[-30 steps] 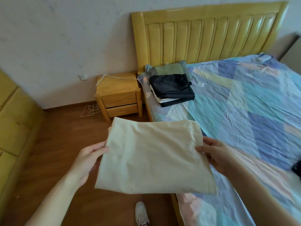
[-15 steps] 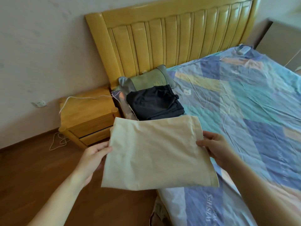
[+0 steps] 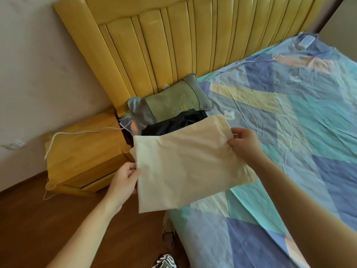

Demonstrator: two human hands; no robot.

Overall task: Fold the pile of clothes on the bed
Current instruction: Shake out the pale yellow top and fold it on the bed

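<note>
Above bed edge (image 3: 251, 238), folded cream garment (image 3: 185, 167) hung between both hands. Left hand (image 3: 123, 182) pinched left edge, fingers curled on cloth; right hand (image 3: 244, 146) gripped upper right corner. Step judged: carrying finished fold toward dark folded stack (image 3: 173, 124) by green pillow (image 3: 173, 105). Next move needs level lowering, square on stack. Stack mostly hidden behind garment; remaining pile out of frame.

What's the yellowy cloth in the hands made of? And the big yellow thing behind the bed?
The cream cloth looks like soft, matte cotton-type fabric: it drapes and creases. The headboard looks like glossy padded leatherette or lacquered wood, with shiny ribbed panels; which, I cannot tell.
</note>
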